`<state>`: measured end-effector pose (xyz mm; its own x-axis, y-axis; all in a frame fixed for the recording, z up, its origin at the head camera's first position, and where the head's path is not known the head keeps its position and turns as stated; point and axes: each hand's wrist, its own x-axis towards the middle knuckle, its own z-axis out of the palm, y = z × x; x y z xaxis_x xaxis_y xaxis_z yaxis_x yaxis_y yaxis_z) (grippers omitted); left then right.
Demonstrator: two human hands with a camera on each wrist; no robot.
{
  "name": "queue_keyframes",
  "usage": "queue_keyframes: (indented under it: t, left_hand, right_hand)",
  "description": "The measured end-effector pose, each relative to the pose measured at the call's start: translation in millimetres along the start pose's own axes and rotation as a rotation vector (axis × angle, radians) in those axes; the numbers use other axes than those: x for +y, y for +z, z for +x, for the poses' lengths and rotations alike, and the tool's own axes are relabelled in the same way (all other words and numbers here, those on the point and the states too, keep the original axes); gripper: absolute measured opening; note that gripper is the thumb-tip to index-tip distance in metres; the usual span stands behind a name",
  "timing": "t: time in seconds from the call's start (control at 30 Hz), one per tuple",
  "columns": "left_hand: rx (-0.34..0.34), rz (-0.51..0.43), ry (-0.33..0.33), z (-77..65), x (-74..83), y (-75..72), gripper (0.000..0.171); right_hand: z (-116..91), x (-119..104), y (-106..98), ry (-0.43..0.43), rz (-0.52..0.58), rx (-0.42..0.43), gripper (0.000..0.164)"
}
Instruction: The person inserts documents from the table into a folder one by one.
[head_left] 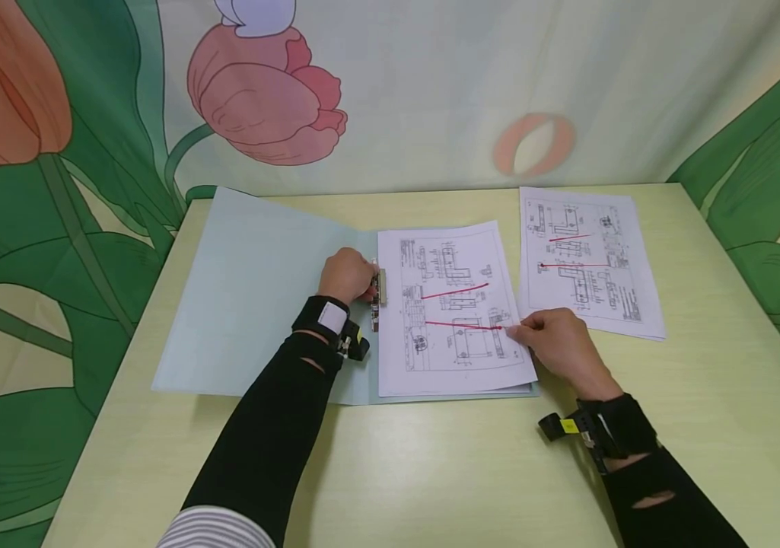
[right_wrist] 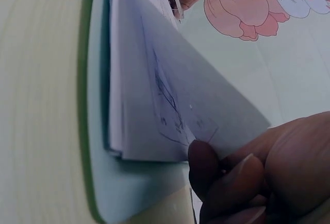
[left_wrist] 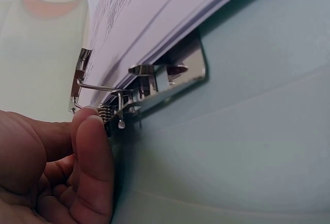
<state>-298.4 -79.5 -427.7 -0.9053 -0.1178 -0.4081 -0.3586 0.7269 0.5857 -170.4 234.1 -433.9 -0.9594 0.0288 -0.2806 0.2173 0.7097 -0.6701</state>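
A light blue folder point(head_left: 253, 281) lies spread out on the table, with a stack of printed drawing sheets point(head_left: 431, 365) on its right half. Along the stack's left edge sits a metal spring clip point(head_left: 380, 289), its bar across the paper. My left hand point(head_left: 347, 275) holds the clip's wire lever between thumb and finger; the left wrist view shows the fingertips point(left_wrist: 95, 118) beside the coiled spring. With thumb and finger, my right hand point(head_left: 561, 342) pinches the right edge of the top sheet. That sheet point(right_wrist: 196, 80) curves up from the pages below in the right wrist view.
A second set of printed sheets point(head_left: 591, 304) with red lines lies to the right of the folder. The pale wooden table point(head_left: 431, 472) ends at the back against a flower-patterned curtain point(head_left: 431, 99).
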Motion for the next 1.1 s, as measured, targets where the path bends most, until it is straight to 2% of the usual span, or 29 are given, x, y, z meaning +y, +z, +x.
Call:
queue_keyframes:
  t: [1.1]
  left_hand:
    - [0.003,-0.024,-0.014,-1.5,0.4,-0.4,0.025]
  right_hand:
    - [4.5,-5.3,5.7,0.023,-0.014,-0.024,0.026]
